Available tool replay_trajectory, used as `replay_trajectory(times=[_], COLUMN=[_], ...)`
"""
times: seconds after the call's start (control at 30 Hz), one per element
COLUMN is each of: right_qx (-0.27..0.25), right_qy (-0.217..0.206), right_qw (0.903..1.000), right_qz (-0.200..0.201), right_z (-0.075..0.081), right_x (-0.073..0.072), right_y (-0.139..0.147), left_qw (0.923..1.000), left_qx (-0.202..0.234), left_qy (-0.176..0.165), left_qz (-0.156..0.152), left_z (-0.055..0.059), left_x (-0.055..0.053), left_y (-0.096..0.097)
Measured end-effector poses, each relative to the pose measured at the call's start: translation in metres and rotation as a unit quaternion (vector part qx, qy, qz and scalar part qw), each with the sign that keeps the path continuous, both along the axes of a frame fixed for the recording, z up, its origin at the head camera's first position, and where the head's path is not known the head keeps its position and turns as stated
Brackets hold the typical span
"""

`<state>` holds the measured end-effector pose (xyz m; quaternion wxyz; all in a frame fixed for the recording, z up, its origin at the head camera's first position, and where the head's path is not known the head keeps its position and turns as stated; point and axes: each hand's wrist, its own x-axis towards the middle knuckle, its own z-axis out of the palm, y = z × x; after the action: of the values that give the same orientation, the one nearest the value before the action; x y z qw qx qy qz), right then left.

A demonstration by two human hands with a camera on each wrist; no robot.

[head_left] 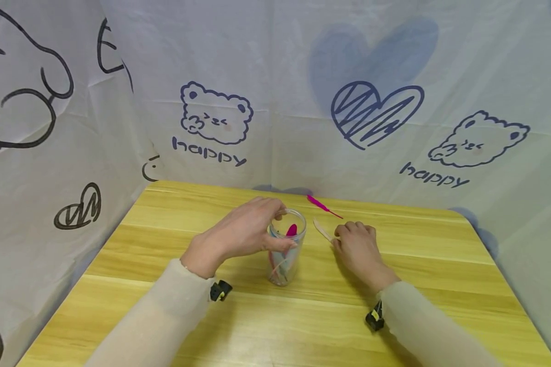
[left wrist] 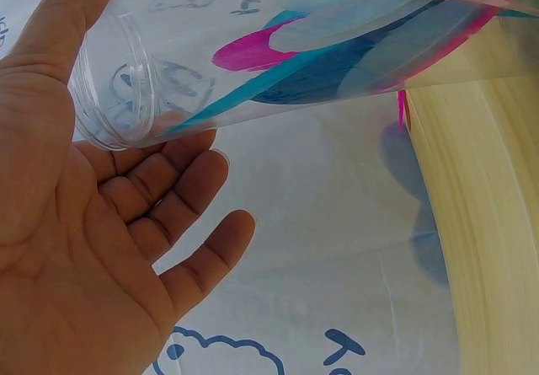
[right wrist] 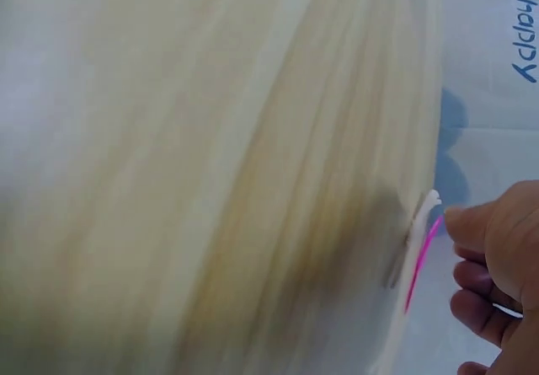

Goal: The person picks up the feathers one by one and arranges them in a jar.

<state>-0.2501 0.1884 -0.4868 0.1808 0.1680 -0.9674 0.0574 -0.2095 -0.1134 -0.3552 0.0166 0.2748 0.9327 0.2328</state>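
Observation:
A clear plastic jar stands on the table with several coloured feathers inside, one with a magenta tip. My left hand grips the jar near its rim, thumb on one side and fingers on the other; in the left wrist view the little finger sticks out free. A slim white feather lies to the right of the jar. My right hand is at its near end, fingers curled; whether they pinch it I cannot tell. Beyond it lies a magenta feather with a thin stem.
The yellow wood-grain table meets pale cloth with bear and heart drawings at its back. More drawn-on cloth hangs along the left side. Each wrist carries a small black device.

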Motion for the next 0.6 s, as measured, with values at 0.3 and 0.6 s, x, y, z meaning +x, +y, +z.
replay_trajectory(times=[0.3,0.6], right_qx=[0.002,0.012], right_qy=[-0.034,-0.057], right_qw=[0.9985,0.9965], right_qz=[-0.043,-0.060], right_z=[-0.011,-0.014], right_x=[-0.015,-0.018], right_y=[-0.009,-0.011], left_qw=[1.0000,1.0000], left_qx=[0.000,0.003], left_qy=[0.003,0.004], left_qz=[-0.004,-0.004], left_z=[-0.001,-0.001], left_x=[-0.001,-0.001], left_y=[0.000,0.000])
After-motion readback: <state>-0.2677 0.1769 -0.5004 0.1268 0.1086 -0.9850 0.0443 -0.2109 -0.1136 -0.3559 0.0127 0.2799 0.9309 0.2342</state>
